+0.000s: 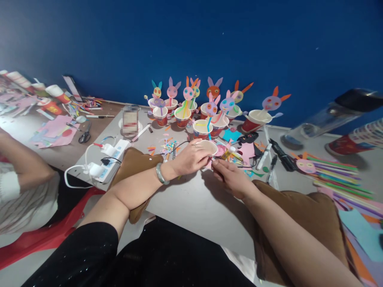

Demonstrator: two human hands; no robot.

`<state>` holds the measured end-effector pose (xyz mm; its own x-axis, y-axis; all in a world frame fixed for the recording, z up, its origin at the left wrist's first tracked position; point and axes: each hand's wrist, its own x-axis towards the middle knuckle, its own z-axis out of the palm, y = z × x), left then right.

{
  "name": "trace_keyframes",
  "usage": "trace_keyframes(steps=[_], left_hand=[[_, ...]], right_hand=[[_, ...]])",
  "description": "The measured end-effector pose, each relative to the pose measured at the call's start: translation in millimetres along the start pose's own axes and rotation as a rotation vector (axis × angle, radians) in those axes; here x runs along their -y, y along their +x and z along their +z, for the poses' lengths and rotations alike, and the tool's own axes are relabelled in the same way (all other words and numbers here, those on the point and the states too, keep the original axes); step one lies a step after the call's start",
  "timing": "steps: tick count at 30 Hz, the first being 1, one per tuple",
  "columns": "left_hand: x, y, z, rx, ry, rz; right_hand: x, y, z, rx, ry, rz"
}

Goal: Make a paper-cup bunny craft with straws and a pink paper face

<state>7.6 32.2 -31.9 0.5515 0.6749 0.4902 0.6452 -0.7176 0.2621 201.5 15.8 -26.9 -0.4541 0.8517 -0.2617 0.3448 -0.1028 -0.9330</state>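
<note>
My left hand [196, 156] is wrapped round a paper cup [212, 147], which is tilted with its white mouth showing. Close against the cup's near side, my right hand [229, 175] is closed in a pinch. What its fingertips hold is too small and hidden to name. Just behind stand several decorated paper cups, among them a front one [202, 126] with a pink rabbit head [212, 108] on a blue strip. A purple rabbit head [272, 103] rises from another cup [257, 119] on the right.
A white power strip [115, 159] with plugs and brown cushions [299, 227] flank my arms. Paper scraps [169, 146], black scissors [85, 135], markers [264, 156], a glass bottle [326, 119], stacked cups [359, 137] and coloured sticks [341, 175] lie around. Another person's arm [24, 159] is at left.
</note>
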Motion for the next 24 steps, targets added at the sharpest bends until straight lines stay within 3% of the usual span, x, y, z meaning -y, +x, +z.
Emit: trace_keyframes(steps=[2, 5, 7, 9, 11, 14, 17, 20, 22, 24], left_hand=[[-0.3, 0.1, -0.2, 0.009, 0.002, -0.004], [-0.8, 0.1, 0.0, 0.009, 0.001, -0.001], [-0.7, -0.4, 0.8, -0.003, -0.004, 0.003], [-0.4, -1.3, 2.2, -0.020, -0.006, 0.006], [-0.5, -2.2, 3.7, -0.031, -0.001, 0.003], [-1.5, -2.7, 4.9, -0.025, 0.001, -0.009], [-3.2, -2.2, 3.8, -0.014, -0.004, -0.020], [-4.2, -2.0, 1.9, -0.005, 0.004, -0.036], [-3.8, -2.3, 1.4, -0.005, 0.007, -0.030], [-3.1, -2.6, 1.9, -0.019, 0.004, -0.011]], right_hand=[[-1.3, 0.7, 0.4, -0.036, -0.065, -0.035], [-7.1, -0.8, 4.5, -0.252, -0.521, -0.201], [-11.9, -3.3, 8.4, -0.387, -0.846, -0.219], [-16.0, -5.8, 11.5, -0.440, -1.058, -0.206], [-18.0, -7.0, 12.5, -0.444, -1.124, -0.213], [-15.2, -5.5, 9.8, -0.406, -0.941, -0.213], [-6.4, -2.6, 5.4, -0.226, -0.449, -0.191], [2.1, -1.6, 2.9, 0.003, 0.037, 0.000], [4.0, -1.7, 2.5, 0.053, 0.142, 0.074], [1.7, -1.8, 3.2, -0.030, -0.010, -0.024]])
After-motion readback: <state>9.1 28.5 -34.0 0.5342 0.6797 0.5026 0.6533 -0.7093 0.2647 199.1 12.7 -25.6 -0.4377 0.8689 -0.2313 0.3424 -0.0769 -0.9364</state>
